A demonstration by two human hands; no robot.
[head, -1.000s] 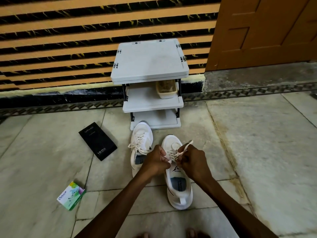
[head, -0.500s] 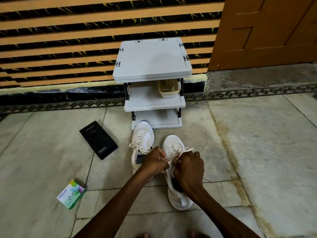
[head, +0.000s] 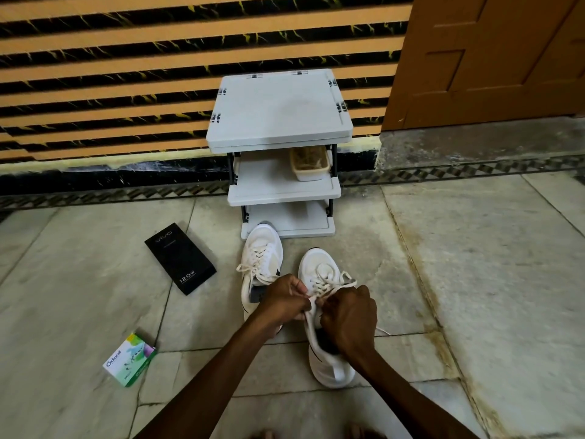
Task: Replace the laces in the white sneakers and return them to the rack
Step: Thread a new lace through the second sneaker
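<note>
Two hands are working over one white sneaker [head: 329,372] on the floor [head: 474,280]. The left hand [head: 286,299] and right hand [head: 348,318] are each pinching the lace [head: 340,280], likely to draw a knot tight. The other sneaker [head: 262,248] is waiting, its toe at the rack's [head: 278,109] bottom front edge.

left hand [head: 286,301] pinching lace [head: 340,286]; right hand [head: 348,315] curled, gripping lace; hands close together

one head-worn camera looks forward and down at the floor [head: 474,280]. the rack [head: 278,109] stands far, centre, perhaps lens-warped.
</note>
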